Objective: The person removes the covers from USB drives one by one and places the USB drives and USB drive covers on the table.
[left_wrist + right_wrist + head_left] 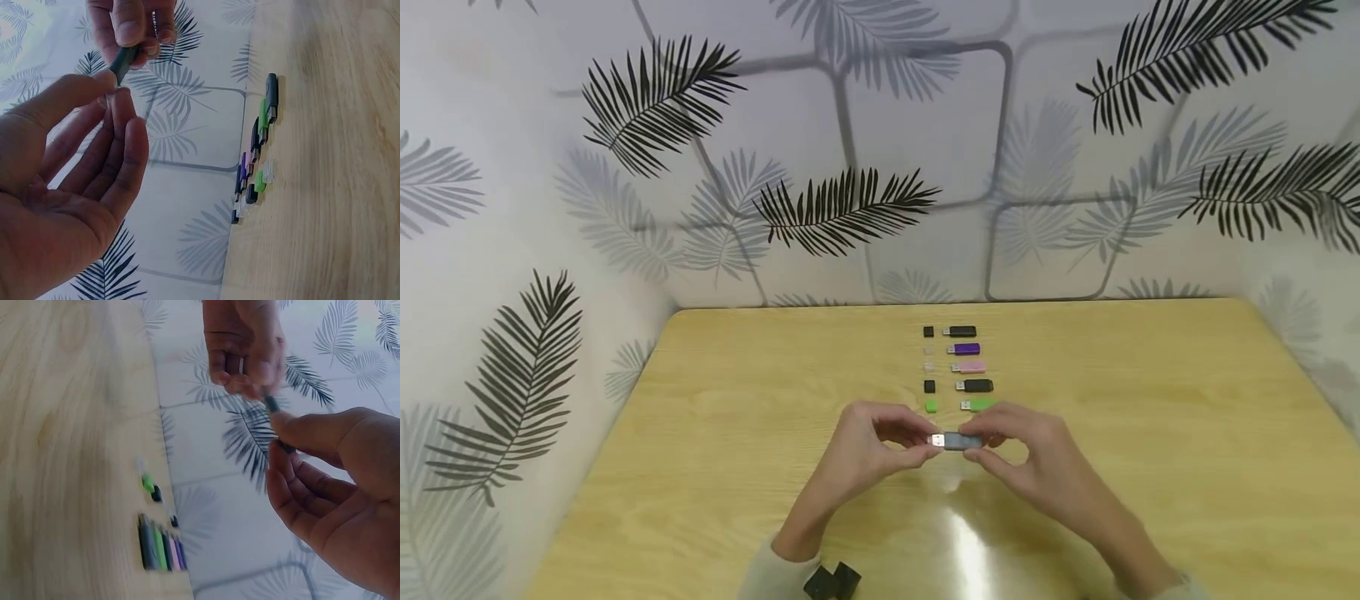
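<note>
Both hands hold a dark grey USB stick (961,442) level over the table, its silver metal plug pointing left. Thumb and fingers of my left hand (878,446) pinch around the plug end; whether a clear cap sits between them, I cannot tell. My right hand (1037,462) pinches the other end of the body. In the left wrist view the stick (125,61) looks nearly black, with the right fingers at its upper end. The right wrist view shows the stick (272,404) partly covered by the thumb.
Beyond the hands lie USB sticks in a column: black (962,332), purple (967,349), pink (972,367), black (977,386) and green (973,406). Their caps, including a green cap (931,406), line up leftward. Another dark grey stick (272,90) appears in the wrist views.
</note>
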Demonstrator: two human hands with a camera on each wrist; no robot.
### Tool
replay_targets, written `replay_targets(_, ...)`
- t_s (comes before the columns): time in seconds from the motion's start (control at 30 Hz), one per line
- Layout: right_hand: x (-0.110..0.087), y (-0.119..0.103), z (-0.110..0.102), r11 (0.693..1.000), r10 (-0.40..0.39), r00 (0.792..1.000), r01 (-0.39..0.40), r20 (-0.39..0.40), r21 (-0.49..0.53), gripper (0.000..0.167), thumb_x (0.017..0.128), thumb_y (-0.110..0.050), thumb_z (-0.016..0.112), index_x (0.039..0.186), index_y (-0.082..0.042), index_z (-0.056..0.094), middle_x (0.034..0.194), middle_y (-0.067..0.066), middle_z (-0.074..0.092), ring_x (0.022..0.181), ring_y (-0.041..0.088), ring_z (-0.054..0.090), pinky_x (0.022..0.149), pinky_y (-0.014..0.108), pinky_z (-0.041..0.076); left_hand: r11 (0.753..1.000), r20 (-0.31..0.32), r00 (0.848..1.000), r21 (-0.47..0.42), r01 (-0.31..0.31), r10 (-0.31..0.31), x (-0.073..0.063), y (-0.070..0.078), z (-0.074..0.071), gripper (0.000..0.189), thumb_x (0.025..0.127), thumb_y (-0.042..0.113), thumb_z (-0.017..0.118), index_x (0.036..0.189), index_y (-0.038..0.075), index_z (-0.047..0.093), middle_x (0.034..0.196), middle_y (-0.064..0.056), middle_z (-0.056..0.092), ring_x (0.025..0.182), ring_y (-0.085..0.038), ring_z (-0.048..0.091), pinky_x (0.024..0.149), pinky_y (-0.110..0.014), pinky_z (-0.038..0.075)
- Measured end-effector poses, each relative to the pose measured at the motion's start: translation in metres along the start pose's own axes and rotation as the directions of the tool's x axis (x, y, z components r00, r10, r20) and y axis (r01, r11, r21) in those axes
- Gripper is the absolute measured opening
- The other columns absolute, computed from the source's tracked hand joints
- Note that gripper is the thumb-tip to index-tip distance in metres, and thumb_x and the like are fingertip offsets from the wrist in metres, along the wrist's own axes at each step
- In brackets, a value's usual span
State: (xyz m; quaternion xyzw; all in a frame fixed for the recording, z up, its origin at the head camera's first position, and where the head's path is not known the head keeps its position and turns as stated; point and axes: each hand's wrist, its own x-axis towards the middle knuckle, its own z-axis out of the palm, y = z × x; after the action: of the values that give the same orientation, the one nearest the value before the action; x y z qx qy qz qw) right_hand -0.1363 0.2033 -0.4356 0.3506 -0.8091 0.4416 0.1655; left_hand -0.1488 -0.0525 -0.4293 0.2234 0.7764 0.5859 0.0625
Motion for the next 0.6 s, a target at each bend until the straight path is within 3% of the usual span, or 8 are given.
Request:
replay_targets(0.2, -0.008, 0.005, -0.015, 0.998, 0.04, 0.998, -0.042, -0.05, -0.043, 0.035, 0.074, 0.01, 0.086, 0.101, -0.01, 0.077, 0.098, -0.005, 0.074, 0.08, 0.009, 0.068, 0.071, 0.024, 0.059, 1.0, -0.104, 0.994, -0.021, 0.024, -0.026, -0.008, -0.008, -0.013, 0.012, 0.087, 0.003, 0.082, 0.098, 0.006, 0.08, 0.095, -0.006, 0.077, 0.083, -0.019, 0.074, 0.078, -0.036, 0.062)
replay_targets(0.4, -0.009, 0.009, -0.015, 0.998, 0.066, 0.997, -0.066, -0.048, -0.008, 0.031, 0.078, 0.009, 0.084, 0.103, -0.007, 0.076, 0.1, 0.0, 0.075, 0.081, 0.012, 0.07, 0.071, 0.023, 0.059, 0.998, -0.093, 0.994, -0.02, 0.056, -0.058, -0.005, -0.01, -0.009, 0.014, 0.086, 0.01, 0.085, 0.099, 0.008, 0.081, 0.096, -0.003, 0.078, 0.084, -0.017, 0.075, 0.077, -0.031, 0.062)
replay_targets(0.6, -0.012, 0.015, -0.01, 0.991, 0.133, 0.989, -0.132, -0.057, 0.022, 0.028, 0.078, 0.01, 0.083, 0.102, -0.004, 0.076, 0.099, 0.003, 0.075, 0.081, 0.013, 0.07, 0.068, 0.025, 0.06, 0.998, -0.09, 0.994, -0.006, 0.068, -0.069, -0.004, -0.015, -0.003, 0.014, 0.086, 0.004, 0.083, 0.1, 0.004, 0.08, 0.095, -0.008, 0.077, 0.084, -0.019, 0.074, 0.075, -0.029, 0.061)
